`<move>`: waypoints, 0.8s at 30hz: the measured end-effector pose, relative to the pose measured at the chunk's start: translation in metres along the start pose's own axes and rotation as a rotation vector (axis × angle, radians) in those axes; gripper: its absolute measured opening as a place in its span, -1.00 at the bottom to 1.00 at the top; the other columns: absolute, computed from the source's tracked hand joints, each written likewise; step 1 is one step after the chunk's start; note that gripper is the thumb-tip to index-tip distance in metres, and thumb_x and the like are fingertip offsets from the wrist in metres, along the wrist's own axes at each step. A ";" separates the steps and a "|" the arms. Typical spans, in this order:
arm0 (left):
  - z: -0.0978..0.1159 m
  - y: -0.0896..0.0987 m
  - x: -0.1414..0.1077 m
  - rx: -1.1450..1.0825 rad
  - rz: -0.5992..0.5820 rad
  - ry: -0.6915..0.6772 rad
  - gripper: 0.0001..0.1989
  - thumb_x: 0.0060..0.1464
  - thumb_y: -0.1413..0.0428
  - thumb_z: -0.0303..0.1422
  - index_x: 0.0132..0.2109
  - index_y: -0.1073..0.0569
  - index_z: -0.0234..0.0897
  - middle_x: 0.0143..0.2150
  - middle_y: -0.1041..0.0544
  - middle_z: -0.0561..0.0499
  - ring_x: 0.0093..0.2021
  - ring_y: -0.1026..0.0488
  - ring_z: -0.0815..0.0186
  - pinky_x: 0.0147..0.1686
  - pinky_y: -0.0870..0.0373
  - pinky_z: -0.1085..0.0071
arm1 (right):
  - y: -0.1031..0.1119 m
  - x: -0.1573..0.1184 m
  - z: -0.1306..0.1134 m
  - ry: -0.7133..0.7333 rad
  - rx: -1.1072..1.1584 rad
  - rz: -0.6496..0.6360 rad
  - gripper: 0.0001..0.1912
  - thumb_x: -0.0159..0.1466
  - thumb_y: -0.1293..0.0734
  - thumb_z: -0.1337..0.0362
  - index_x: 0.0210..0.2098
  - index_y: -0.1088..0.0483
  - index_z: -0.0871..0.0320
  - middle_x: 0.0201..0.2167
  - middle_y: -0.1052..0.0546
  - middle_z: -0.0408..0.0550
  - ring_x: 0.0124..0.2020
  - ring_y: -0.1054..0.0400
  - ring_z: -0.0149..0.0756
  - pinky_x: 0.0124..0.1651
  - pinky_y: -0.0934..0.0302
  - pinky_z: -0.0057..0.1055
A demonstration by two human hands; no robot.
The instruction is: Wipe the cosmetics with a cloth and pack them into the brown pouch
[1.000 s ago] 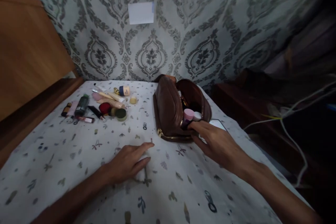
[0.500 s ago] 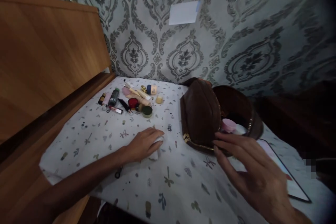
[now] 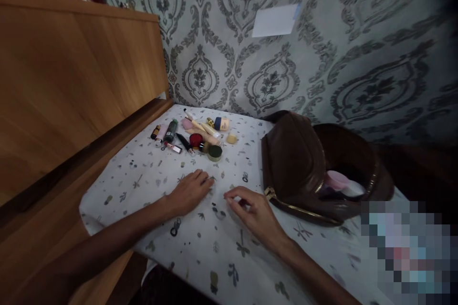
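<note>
My left hand (image 3: 191,193) lies palm down on the patterned white tablecloth (image 3: 150,190), its fingers stretched over the cloth and their tips partly hidden. Just right of it is my right hand (image 3: 257,212), thumb and forefinger brought together in a pinch low over the cloth. Whatever may be between those fingertips is too small to make out. Beyond both hands lies a cluster of cosmetics: a dark green bottle (image 3: 171,130), a red round compact (image 3: 195,141), a green-lidded jar (image 3: 214,153), a blue-capped jar (image 3: 222,124) and a black tube (image 3: 185,143).
An open brown bag (image 3: 291,162) stands at the right, with a pink round item (image 3: 336,180) and a white one inside. A wooden cabinet (image 3: 82,62) borders the table's left side. The patterned wall (image 3: 200,76) rises behind. A blurred patch covers the lower right.
My right hand has moved left from the bag's front to beside my left hand, its fingers curling into a pinch. The white bunched material under my left hand no longer shows. The view has shifted left.
</note>
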State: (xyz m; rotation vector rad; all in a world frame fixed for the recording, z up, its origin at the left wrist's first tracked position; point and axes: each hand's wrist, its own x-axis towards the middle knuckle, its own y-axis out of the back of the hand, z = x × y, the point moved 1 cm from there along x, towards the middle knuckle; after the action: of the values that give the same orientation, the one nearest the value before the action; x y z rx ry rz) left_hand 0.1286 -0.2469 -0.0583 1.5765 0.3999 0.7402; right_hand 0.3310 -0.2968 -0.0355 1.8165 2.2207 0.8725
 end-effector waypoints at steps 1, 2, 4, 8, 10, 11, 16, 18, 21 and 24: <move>-0.006 -0.001 0.001 0.017 0.010 0.010 -0.78 0.30 0.08 -0.49 0.03 -0.36 -0.29 -0.13 -0.42 -0.12 -0.09 -0.34 0.14 -0.16 -0.40 0.25 | -0.006 0.002 0.002 -0.057 0.052 -0.008 -0.75 0.30 -0.25 0.18 -0.37 -0.50 0.16 -0.40 -0.57 -0.04 -0.40 -0.42 -0.31 -0.38 -0.29 -0.47; -0.012 0.000 0.002 0.035 0.022 0.029 -0.78 0.30 0.08 -0.48 0.03 -0.36 -0.29 -0.13 -0.43 -0.12 -0.09 -0.34 0.13 -0.15 -0.40 0.25 | -0.012 0.004 0.004 -0.104 0.093 -0.010 -0.73 0.29 -0.25 0.14 -0.39 -0.49 0.17 -0.43 -0.55 -0.05 -0.43 -0.40 -0.32 -0.38 -0.27 -0.47; -0.030 0.003 0.005 0.076 0.047 0.091 -0.77 0.30 0.09 -0.48 0.03 -0.37 -0.29 -0.11 -0.44 -0.13 -0.07 -0.34 0.13 -0.10 -0.40 0.24 | -0.021 0.005 0.009 -0.162 0.132 0.010 -0.69 0.26 -0.26 0.10 -0.44 -0.48 0.18 -0.50 -0.51 -0.08 -0.47 -0.35 -0.34 -0.39 -0.22 -0.46; -0.075 0.011 0.006 0.175 0.089 0.266 -0.65 0.26 0.11 -0.56 0.14 -0.34 -0.36 0.00 -0.45 -0.18 0.03 -0.34 0.11 0.07 -0.33 0.21 | -0.030 0.003 0.019 -0.190 0.140 0.047 -0.68 0.22 -0.27 0.08 -0.48 -0.46 0.18 -0.55 -0.46 -0.10 -0.49 -0.30 -0.34 -0.41 -0.16 -0.45; -0.096 0.012 0.004 0.225 0.060 0.322 -0.58 0.23 0.12 -0.59 0.21 -0.29 -0.42 0.09 -0.42 -0.23 0.11 -0.31 0.09 0.15 -0.26 0.19 | -0.030 0.002 0.022 -0.195 0.155 0.036 -0.69 0.21 -0.27 0.09 -0.48 -0.46 0.18 -0.55 -0.46 -0.09 -0.48 -0.30 -0.33 -0.39 -0.16 -0.44; -0.105 0.011 0.003 0.242 0.026 0.329 -0.55 0.21 0.13 -0.61 0.22 -0.27 -0.43 0.13 -0.40 -0.25 0.15 -0.28 0.08 0.16 -0.25 0.19 | -0.030 0.001 0.022 -0.197 0.162 0.030 -0.69 0.21 -0.27 0.09 -0.48 -0.46 0.18 -0.54 -0.47 -0.09 -0.47 -0.30 -0.33 -0.38 -0.17 -0.44; -0.123 0.009 0.001 0.266 -0.081 0.301 -0.54 0.22 0.16 -0.62 0.23 -0.28 -0.40 0.16 -0.40 -0.26 0.16 -0.29 0.09 0.09 -0.29 0.20 | -0.029 0.001 0.022 -0.201 0.174 0.014 -0.70 0.21 -0.26 0.10 -0.47 -0.46 0.19 -0.53 -0.46 -0.09 -0.46 -0.29 -0.33 -0.37 -0.15 -0.43; -0.122 0.011 0.003 0.279 -0.097 0.293 -0.60 0.25 0.16 -0.57 0.17 -0.34 -0.39 0.10 -0.43 -0.25 0.10 -0.32 0.08 0.06 -0.31 0.19 | -0.029 0.001 0.022 -0.202 0.177 0.016 -0.71 0.21 -0.27 0.11 -0.47 -0.46 0.19 -0.53 -0.46 -0.09 -0.46 -0.29 -0.33 -0.37 -0.15 -0.44; -0.119 0.017 0.009 0.302 -0.121 0.290 -0.68 0.28 0.16 -0.53 0.03 -0.43 -0.38 -0.01 -0.46 -0.25 0.03 -0.35 0.05 0.01 -0.32 0.17 | -0.030 0.000 0.022 -0.185 0.197 0.021 -0.72 0.22 -0.26 0.13 -0.47 -0.46 0.18 -0.53 -0.46 -0.10 -0.46 -0.29 -0.35 -0.37 -0.14 -0.44; -0.112 0.022 0.012 0.308 -0.150 0.285 -0.73 0.31 0.13 -0.44 -0.04 -0.44 -0.40 -0.05 -0.48 -0.28 0.01 -0.37 0.02 -0.05 -0.34 0.17 | -0.031 0.000 0.023 -0.166 0.219 0.023 -0.74 0.22 -0.26 0.15 -0.47 -0.45 0.18 -0.55 -0.44 -0.12 -0.48 -0.27 -0.37 -0.40 -0.13 -0.46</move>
State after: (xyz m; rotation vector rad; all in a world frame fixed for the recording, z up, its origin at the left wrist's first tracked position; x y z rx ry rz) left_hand 0.0597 -0.1581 -0.0336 1.7075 0.8665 0.8175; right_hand 0.3156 -0.2923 -0.0706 1.9300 2.2685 0.4773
